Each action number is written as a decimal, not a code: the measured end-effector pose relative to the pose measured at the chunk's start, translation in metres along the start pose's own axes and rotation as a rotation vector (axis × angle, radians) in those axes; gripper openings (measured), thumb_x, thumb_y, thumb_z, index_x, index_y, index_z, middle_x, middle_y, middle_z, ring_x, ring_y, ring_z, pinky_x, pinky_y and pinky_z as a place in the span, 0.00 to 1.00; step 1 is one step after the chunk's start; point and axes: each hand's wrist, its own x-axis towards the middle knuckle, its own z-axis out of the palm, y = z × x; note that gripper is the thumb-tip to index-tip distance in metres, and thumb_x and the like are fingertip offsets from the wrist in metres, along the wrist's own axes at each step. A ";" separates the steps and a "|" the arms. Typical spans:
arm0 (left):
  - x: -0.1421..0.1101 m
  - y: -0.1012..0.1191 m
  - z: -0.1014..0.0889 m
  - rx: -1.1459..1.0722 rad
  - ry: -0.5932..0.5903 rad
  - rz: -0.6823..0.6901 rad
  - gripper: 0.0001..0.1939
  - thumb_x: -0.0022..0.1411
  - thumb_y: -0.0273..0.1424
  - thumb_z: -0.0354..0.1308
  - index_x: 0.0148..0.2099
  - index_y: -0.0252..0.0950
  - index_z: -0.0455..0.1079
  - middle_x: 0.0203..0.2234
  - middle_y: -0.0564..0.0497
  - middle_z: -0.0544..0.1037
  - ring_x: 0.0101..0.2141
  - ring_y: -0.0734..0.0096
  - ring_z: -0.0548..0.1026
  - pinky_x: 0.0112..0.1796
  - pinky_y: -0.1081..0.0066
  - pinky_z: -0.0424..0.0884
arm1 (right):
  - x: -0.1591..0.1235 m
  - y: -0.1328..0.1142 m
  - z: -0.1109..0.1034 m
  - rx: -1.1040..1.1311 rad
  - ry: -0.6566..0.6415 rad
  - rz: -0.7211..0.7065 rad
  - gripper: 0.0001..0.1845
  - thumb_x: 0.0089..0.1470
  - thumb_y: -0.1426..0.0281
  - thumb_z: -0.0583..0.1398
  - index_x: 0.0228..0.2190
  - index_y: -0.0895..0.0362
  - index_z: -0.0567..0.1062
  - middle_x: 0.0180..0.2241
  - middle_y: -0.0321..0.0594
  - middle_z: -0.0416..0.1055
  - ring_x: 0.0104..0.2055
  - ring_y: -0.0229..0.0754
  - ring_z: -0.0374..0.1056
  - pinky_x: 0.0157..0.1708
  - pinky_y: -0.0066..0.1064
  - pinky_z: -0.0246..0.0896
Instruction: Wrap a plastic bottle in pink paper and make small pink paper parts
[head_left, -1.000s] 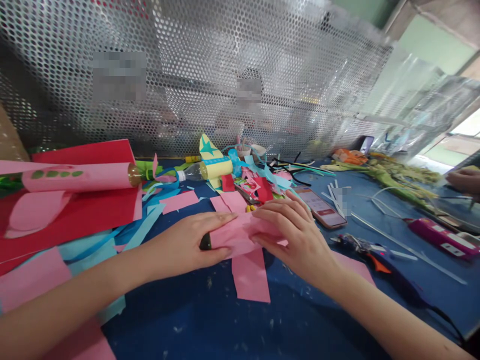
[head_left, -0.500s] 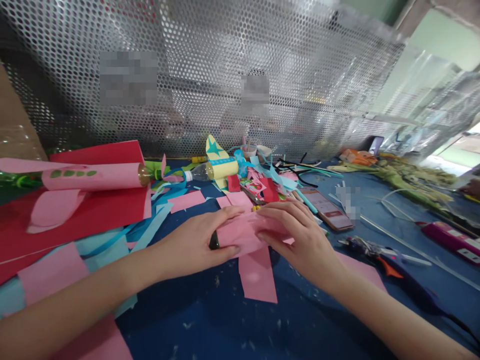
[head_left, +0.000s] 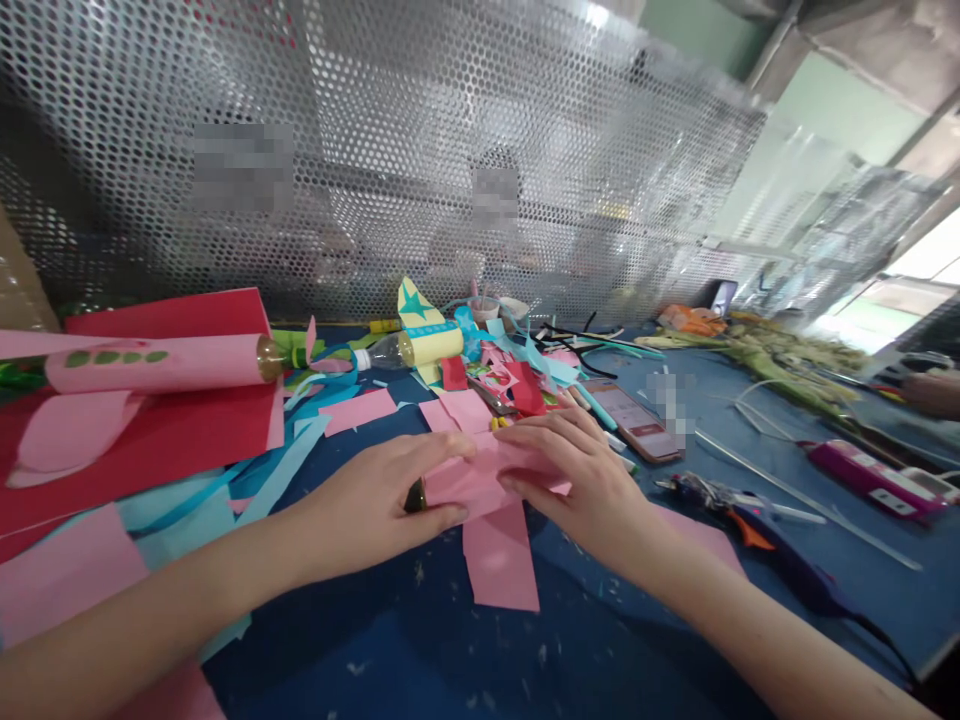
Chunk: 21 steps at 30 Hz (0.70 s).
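Observation:
A bottle wrapped in pink paper [head_left: 472, 485] lies sideways between my hands, a dark glossy end showing at its left. My left hand [head_left: 394, 482] closes on that left end, thumb below and fingers above. Over the right part, my right hand [head_left: 574, 465] presses with bent fingers and thumb, hiding that end. A pink paper strip [head_left: 501, 565] reaches toward me from under the bottle, and another pink piece [head_left: 456, 410] lies just beyond it. Small yellow bits [head_left: 499, 424] show near my right fingertips.
At left, a pink-wrapped bottle [head_left: 172, 362] lies on red sheets [head_left: 187, 435]. A yellow-wrapped bottle [head_left: 435, 346] and paper scraps [head_left: 525, 385] are behind. To the right are a phone [head_left: 634, 420], a corded glue gun [head_left: 787, 555] and a purple power strip [head_left: 874, 480].
The whole view has shifted, so things sit slightly further left. Both hands keep the same hold on the pink-wrapped bottle. Part of another person's hand now shows at the far right.

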 end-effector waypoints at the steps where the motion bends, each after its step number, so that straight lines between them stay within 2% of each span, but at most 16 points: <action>1: 0.000 -0.001 0.000 0.000 0.003 0.015 0.22 0.64 0.43 0.54 0.58 0.43 0.63 0.55 0.49 0.72 0.53 0.58 0.71 0.50 0.61 0.69 | 0.000 0.000 0.000 0.001 0.004 -0.001 0.13 0.58 0.67 0.62 0.45 0.53 0.72 0.42 0.40 0.75 0.47 0.47 0.69 0.58 0.49 0.52; 7: 0.000 0.000 -0.001 0.015 -0.012 0.005 0.19 0.64 0.42 0.54 0.55 0.43 0.65 0.55 0.51 0.73 0.52 0.59 0.71 0.50 0.62 0.68 | 0.001 -0.003 -0.001 -0.020 0.044 -0.032 0.10 0.58 0.68 0.61 0.43 0.53 0.73 0.40 0.41 0.74 0.45 0.47 0.68 0.52 0.45 0.58; 13: -0.001 0.001 -0.001 0.013 -0.004 -0.024 0.21 0.64 0.46 0.53 0.56 0.44 0.63 0.53 0.51 0.74 0.49 0.60 0.73 0.48 0.63 0.68 | 0.000 0.001 0.001 -0.046 0.122 -0.115 0.09 0.57 0.68 0.63 0.41 0.54 0.73 0.37 0.40 0.74 0.42 0.46 0.68 0.53 0.47 0.57; 21: 0.000 0.001 -0.002 0.018 -0.012 -0.054 0.22 0.62 0.43 0.55 0.57 0.45 0.63 0.53 0.51 0.74 0.49 0.58 0.73 0.48 0.61 0.69 | 0.001 0.002 0.003 -0.062 0.135 -0.177 0.06 0.58 0.70 0.62 0.39 0.55 0.73 0.36 0.39 0.74 0.40 0.43 0.68 0.53 0.46 0.57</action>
